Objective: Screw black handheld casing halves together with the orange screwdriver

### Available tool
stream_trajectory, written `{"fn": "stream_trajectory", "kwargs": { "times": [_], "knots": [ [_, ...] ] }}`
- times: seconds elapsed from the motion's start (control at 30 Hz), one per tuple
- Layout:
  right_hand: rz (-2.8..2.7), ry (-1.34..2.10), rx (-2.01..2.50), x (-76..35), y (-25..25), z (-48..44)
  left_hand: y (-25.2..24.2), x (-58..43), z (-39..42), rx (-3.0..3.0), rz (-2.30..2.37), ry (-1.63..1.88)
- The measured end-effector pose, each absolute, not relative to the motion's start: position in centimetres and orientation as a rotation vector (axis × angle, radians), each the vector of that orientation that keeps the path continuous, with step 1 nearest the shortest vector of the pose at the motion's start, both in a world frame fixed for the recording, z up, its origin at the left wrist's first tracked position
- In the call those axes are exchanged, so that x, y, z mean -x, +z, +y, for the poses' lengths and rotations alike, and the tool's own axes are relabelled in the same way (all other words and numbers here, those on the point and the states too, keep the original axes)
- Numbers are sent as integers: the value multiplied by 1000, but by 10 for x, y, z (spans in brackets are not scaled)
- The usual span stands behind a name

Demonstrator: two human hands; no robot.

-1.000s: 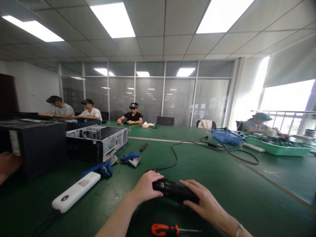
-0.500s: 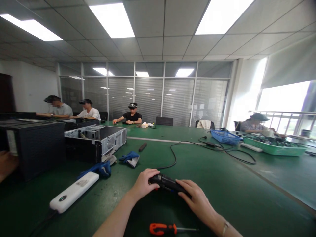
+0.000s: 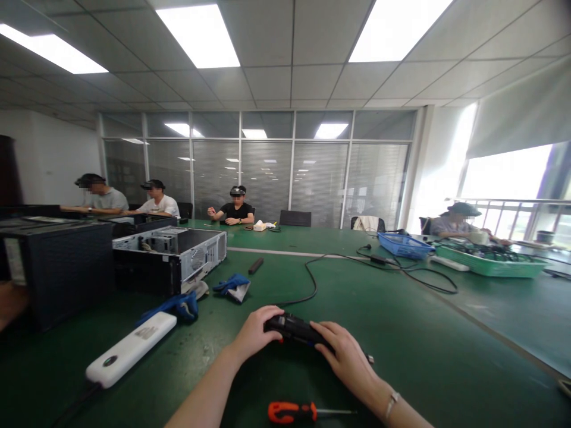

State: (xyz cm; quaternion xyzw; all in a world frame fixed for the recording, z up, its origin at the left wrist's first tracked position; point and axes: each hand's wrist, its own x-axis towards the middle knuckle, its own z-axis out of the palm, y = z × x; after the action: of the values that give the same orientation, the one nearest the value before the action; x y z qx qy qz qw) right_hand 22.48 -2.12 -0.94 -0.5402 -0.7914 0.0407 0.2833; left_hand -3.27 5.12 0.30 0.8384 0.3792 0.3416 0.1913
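A long black device (image 3: pixel 292 329) of unclear kind lies slanted between my hands, just above the table. My left hand (image 3: pixel 256 333) grips its left end, thumb in front and fingers over the top. Across its right part is my right hand (image 3: pixel 345 352), fingers on top and thumb below, hiding much of that end. A small light tip (image 3: pixel 370 359) shows just past the right hand. Red and blue spots show along the underside. A black cable (image 3: pixel 312 276) runs behind the device's left end. Nearer me lies a screwdriver (image 3: pixel 292 411) with an orange and black handle.
A white power strip (image 3: pixel 131 349), blue-grey gloves (image 3: pixel 232 287) and a dark bar (image 3: pixel 256 266) lie left. Computer cases (image 3: pixel 172 258) stand beyond. Blue (image 3: pixel 404 245) and green (image 3: pixel 491 261) baskets sit far right. Several people sit around the green table (image 3: pixel 428 351); another hand (image 3: pixel 11 303) shows at the left edge.
My right hand has shifted slightly along the black device, and a light tip now shows beyond it. The whole view has drifted a little. A person across the table has raised a hand.
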Motion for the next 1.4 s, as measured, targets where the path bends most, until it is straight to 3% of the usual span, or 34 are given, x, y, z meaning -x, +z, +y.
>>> {"fn": "stream_trajectory", "kwargs": {
  "times": [0.8,1.4],
  "knots": [
    [-2187,280,1465,-247,6,-24,2,25,43,-2463,953,718],
    [-2147,248,1474,-254,0,-27,-6,19,43,-2457,866,789]
  ]
}}
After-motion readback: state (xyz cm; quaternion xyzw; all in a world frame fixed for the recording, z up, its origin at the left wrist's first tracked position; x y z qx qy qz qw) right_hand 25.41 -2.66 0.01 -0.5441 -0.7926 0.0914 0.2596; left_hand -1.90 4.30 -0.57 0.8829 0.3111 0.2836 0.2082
